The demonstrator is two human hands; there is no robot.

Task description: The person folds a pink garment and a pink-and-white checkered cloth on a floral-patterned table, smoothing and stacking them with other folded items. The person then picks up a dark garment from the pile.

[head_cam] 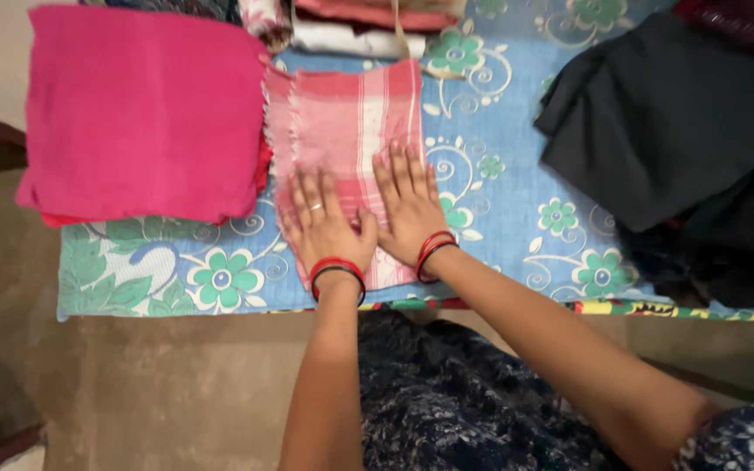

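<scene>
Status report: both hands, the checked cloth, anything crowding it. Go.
Left hand and right hand flat, side by side on folded pink checked cloth. Pink folded stack close at its left. Dark clothes lie apart, right.

The folded cloth was pink-and-white checked; beside it lay a plain magenta pile. The sheet was blue with green flowers, the heap black or perhaps charcoal. Both bangles were red.

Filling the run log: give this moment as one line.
left hand flat on checked cloth | right hand flat on it | pink stack beside | dark clothes opposite
</scene>
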